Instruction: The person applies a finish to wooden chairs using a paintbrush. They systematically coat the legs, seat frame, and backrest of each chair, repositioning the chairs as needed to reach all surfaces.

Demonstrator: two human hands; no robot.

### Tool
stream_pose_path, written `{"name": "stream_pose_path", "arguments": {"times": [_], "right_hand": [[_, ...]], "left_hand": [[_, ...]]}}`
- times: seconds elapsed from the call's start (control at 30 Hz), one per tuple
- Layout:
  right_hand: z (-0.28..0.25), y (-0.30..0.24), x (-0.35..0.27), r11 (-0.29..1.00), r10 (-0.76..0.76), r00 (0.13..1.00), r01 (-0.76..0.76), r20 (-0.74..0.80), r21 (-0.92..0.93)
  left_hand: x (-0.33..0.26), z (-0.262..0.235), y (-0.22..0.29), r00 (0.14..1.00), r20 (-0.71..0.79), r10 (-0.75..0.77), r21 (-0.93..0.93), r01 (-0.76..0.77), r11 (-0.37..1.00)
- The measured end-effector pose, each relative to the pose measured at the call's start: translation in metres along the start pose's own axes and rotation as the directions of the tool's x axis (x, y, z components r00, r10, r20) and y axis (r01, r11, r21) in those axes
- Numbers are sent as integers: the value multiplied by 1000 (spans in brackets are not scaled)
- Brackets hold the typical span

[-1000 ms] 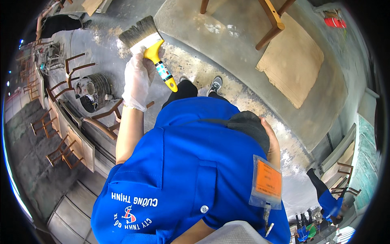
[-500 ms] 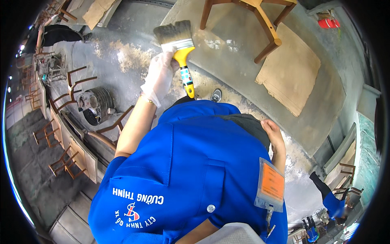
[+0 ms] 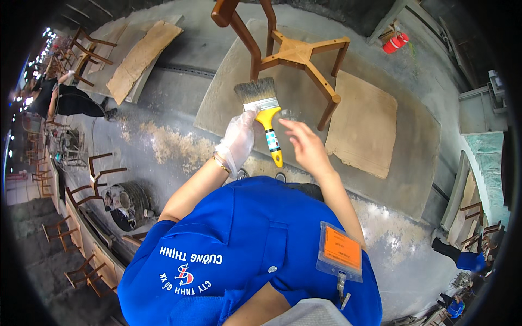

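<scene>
My left hand (image 3: pixel 238 138), in a thin see-through glove, is closed on a wide paintbrush (image 3: pixel 268 117) near its metal band. The brush has a yellow handle pointing down toward me and dark bristles pointing away. My bare right hand (image 3: pixel 308 145) is raised just right of the handle, fingers stretched out and holding nothing. Beyond the bristles stands a brown wooden chair frame (image 3: pixel 296 51) with a paler cross-shaped piece between its legs. Its upper part runs past the top edge of the picture.
Under the chair lies a large grey board (image 3: pixel 217 111), with a cardboard sheet (image 3: pixel 364 127) at right. A round dark drum (image 3: pixel 128 205) and more chair frames (image 3: pixel 97 182) are at left. A red container (image 3: pixel 395 43) stands far right. Other people (image 3: pixel 68 103) are at left and lower right.
My right hand has come up from beside my waist to near the brush handle. The brush, still in my left hand, sits lower and farther right. More of the chair frame shows.
</scene>
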State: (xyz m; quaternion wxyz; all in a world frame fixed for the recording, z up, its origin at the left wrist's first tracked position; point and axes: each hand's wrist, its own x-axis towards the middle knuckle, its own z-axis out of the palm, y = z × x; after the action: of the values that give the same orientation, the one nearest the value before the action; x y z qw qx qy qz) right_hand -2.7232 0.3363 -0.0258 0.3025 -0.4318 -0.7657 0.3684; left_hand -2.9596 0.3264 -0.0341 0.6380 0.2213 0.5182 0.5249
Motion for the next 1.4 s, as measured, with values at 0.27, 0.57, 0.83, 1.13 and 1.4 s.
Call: {"name": "stream_pose_path", "arguments": {"times": [0.27,0.57,0.83,1.13,1.4], "right_hand": [[-28,-23,32,765,-443,897,374,-5,-525],[-50,56,5,919,334,821,-174,-462,355],[-113,66,-108,92,735,577,436,-356,895],[-82,18,-149,474,763,237,428,-602,769],[-9,-34,-235,577,790,-126,481,-599,660]], "left_hand": [[3,46,12,969,224,101,403,-187,896],[20,18,34,976,203,-75,278,16,960],[136,-41,94,968,-129,216,592,-100,800],[243,-6,68,897,-62,438,632,-305,712],[265,76,-62,967,-1,-256,-245,248,937]]}}
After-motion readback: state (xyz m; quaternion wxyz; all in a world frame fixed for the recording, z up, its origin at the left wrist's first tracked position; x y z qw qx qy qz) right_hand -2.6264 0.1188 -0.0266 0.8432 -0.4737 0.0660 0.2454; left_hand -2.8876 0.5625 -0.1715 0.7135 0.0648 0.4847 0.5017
